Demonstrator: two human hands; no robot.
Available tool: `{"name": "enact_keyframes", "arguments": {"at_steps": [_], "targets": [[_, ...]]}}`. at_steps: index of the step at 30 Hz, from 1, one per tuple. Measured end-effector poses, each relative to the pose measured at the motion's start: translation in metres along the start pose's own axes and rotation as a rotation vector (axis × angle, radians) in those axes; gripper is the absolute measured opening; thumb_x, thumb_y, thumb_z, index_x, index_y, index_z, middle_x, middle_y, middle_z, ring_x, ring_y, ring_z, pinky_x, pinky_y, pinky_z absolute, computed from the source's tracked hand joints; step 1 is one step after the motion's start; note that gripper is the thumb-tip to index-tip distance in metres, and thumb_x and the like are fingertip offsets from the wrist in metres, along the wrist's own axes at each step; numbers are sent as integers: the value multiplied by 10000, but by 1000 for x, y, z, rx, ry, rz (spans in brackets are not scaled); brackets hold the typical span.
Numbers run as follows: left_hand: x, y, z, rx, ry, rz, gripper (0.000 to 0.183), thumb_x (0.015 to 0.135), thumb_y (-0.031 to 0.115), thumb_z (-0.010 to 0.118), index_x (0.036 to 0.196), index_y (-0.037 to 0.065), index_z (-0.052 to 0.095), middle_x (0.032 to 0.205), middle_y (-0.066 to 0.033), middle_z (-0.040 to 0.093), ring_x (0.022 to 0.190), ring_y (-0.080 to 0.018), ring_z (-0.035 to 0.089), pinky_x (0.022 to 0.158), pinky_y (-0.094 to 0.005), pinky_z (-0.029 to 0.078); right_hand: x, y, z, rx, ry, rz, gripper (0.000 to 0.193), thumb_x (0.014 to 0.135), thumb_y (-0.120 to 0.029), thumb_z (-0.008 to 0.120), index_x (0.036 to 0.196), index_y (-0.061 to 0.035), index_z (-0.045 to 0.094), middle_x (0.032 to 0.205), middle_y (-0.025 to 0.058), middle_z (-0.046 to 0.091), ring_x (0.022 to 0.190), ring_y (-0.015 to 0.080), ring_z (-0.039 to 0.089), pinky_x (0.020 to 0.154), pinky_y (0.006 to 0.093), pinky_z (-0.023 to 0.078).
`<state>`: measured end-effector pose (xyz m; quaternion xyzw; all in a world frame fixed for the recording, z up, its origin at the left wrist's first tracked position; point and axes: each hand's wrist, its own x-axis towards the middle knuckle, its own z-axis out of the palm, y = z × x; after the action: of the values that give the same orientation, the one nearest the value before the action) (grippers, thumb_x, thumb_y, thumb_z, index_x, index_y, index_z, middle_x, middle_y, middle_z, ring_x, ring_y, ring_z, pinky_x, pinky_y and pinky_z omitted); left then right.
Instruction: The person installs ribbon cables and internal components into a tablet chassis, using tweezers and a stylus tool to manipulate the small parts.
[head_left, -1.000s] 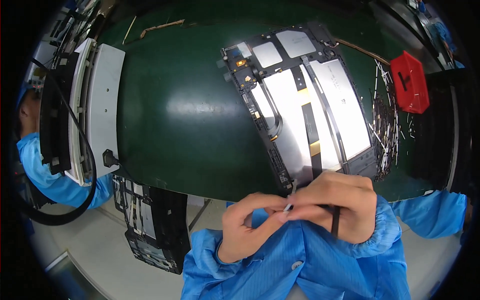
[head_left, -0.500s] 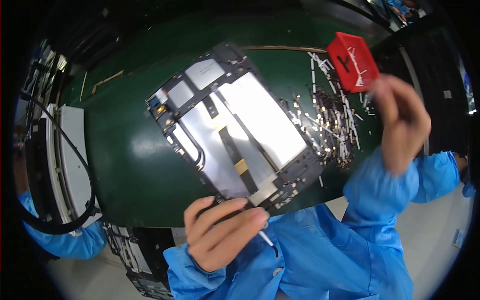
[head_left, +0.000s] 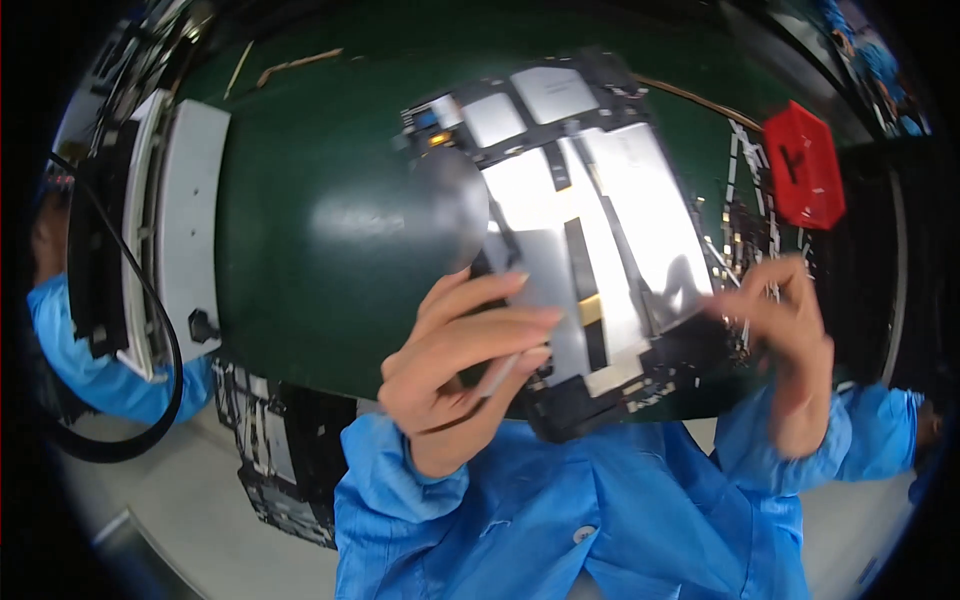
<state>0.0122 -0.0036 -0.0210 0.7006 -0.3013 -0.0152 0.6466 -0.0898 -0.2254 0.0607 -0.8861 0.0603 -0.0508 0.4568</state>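
My left hand grips the lower left edge of an opened tablet-like device, tilted above the bench. Silver panels, a dark ribbon cable with yellow bands and black frame parts show on its face. A thin light stick with a dark end is tucked among the fingers of that hand. At the device's lower right edge, my right hand is blurred, its fingers curled with the tips close together; whatever lies between them is hidden. A smeared dark rounded patch by the device's left edge is unclear.
Thin black and white strips lie piled on the green bench behind my right hand. A red tray stands beyond them. On the left are a white-grey panel unit and a black cable. Several device frames sit below the bench edge.
My right hand has come from beside the red tray to the device's lower right edge. My left hand has shifted with the device, which sits more to the right in view. The view has also turned.
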Motion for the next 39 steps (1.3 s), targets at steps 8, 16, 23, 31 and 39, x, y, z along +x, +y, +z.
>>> {"name": "enact_keyframes", "arguments": {"at_steps": [8,16,23,31,39], "targets": [[2,-19,1,-73,148,-36,164,676,-7,737,830,30,696,965,-111,677,1026,-280,587,910,-381,439,13,-2,72,-44,-77,-333,205,647,-29,714,847,-9,675,777,81,544,674,205,556,588,299,443],[5,-22,-1,-11,130,16,164,651,-18,746,799,32,696,845,-67,682,913,-242,605,849,-349,468,12,6,85,-200,7,-359,239,575,-59,673,813,-30,672,827,68,563,739,222,555,649,304,470],[7,-21,0,-13,129,7,165,648,-15,751,793,36,691,840,-63,683,884,-241,612,839,-347,471,16,7,84,-208,-52,-375,232,583,-71,665,812,-32,672,839,53,561,782,216,542,676,298,467],[7,-23,-2,-34,119,19,177,653,-7,754,810,42,688,855,-61,686,894,-238,612,840,-349,469,16,6,83,-201,-78,-372,229,590,-77,658,814,-29,666,849,51,566,781,209,539,689,299,469],[14,-18,-7,33,62,54,178,640,47,767,804,90,712,896,-36,678,932,-225,591,855,-361,443,20,8,82,-214,-130,-459,275,581,-99,629,841,-12,656,903,62,586,821,208,539,713,307,473]]}}
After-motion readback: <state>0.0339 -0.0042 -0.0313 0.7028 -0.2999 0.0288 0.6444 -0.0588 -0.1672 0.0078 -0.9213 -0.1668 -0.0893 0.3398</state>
